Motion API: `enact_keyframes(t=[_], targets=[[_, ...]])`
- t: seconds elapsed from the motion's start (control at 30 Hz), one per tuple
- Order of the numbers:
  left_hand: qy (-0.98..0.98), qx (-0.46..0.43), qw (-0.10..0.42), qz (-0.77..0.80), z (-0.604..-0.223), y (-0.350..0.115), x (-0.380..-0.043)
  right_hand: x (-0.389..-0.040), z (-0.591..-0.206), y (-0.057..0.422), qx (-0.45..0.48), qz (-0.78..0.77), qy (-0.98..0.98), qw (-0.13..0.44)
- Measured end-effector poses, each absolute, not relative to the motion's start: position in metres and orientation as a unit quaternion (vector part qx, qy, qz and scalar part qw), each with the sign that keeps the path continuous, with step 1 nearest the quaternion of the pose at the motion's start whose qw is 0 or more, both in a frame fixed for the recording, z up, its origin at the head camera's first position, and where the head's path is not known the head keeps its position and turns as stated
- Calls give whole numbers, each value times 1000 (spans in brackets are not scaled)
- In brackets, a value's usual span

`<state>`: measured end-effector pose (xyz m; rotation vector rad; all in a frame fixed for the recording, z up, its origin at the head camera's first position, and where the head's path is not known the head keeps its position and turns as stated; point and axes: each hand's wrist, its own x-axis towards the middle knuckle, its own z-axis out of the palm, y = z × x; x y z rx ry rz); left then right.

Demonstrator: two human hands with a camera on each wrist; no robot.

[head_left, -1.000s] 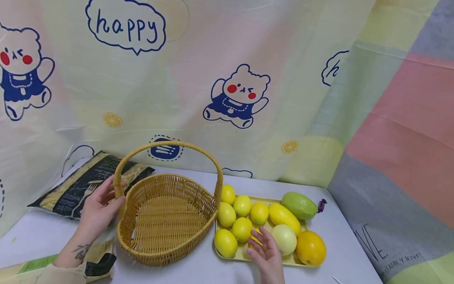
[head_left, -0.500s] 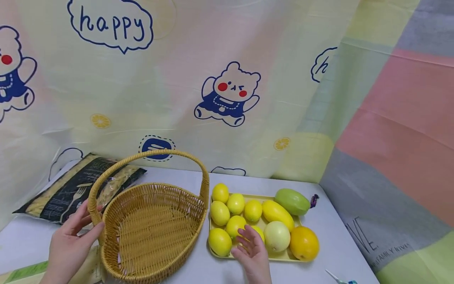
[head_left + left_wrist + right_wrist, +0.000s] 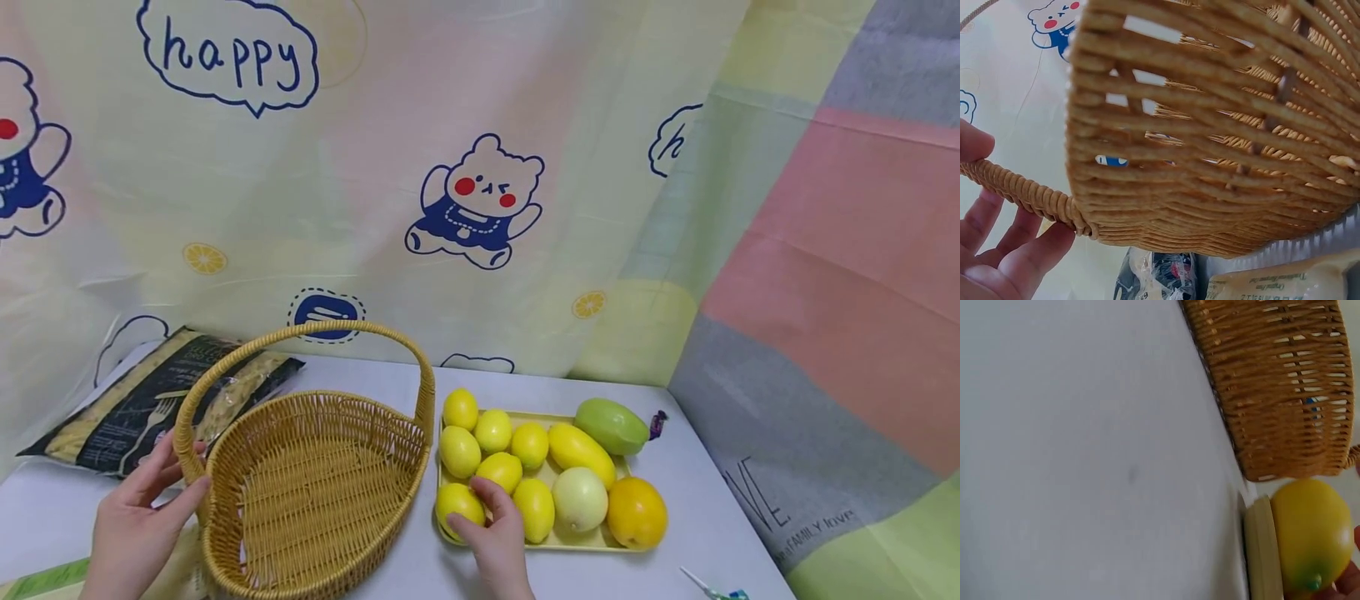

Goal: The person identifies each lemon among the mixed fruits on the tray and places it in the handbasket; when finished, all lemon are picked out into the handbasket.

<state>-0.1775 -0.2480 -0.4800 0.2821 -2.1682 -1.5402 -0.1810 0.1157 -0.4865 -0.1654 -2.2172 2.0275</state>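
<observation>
My left hand [image 3: 138,521] holds the foot of the handle of a brown wicker basket [image 3: 322,500], thumb and fingers on either side of it. The left wrist view shows the woven wall close up and the fingers [image 3: 1029,256] around the wrapped handle. The basket stands with nothing in it. To its right, my right hand [image 3: 501,542] reaches over the front left corner of a yellow tray [image 3: 588,548]. Thumb and fingers bracket a yellow lemon [image 3: 454,502] there. In the right wrist view, fingertips [image 3: 1349,581] lie against that lemon, most of the hand being out of frame.
Several more lemons [image 3: 493,431], a long yellow fruit [image 3: 581,454], a green fruit [image 3: 611,426], a pale round fruit [image 3: 579,498] and an orange [image 3: 637,512] crowd the tray. A black pasta bag [image 3: 150,400] and another package [image 3: 52,579] lie left of the basket.
The basket has come left and nearer in the head view with my left hand on its handle. My right hand has moved left, from above the tray's middle to the corner lemon.
</observation>
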Motion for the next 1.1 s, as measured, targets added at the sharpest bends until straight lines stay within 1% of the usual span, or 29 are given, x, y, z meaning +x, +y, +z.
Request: enact_keyframes(t=[0.07, 0.17, 0.23, 0.33, 0.43, 0.6, 0.7, 0.9, 1.0, 1.1], targets=[[-789, 100, 231, -561, -481, -249, -178, -182, -488, 111, -57, 659, -747, 71], [-785, 101, 225, -569, -468, -243, -172, -184, -489, 107, -59, 643, -760, 73], [-787, 105, 218, -568, -456, -238, -166, -185, -489, 105, -62, 634, -768, 66], [-792, 101, 221, -560, -450, -234, -163, -187, -489, 105, -66, 615, -784, 47], [-793, 95, 218, -561, -453, -237, -165, -189, -488, 107, -67, 594, -801, 29], [-789, 91, 211, -570, -473, -248, -174, -190, -483, 117, -57, 585, -809, 15], [-791, 86, 213, -567, -480, -253, -177, -190, -473, 123, -42, 599, -800, 16], [-789, 73, 212, -572, -477, -253, -176, -188, -445, 129, 0, 646, -763, 22], [-790, 75, 206, -572, -474, -251, -175, -186, -431, 126, 33, 674, -738, -2], [-791, 84, 198, -572, -465, -246, -170, -184, -419, 114, 82, 697, -712, -43]])
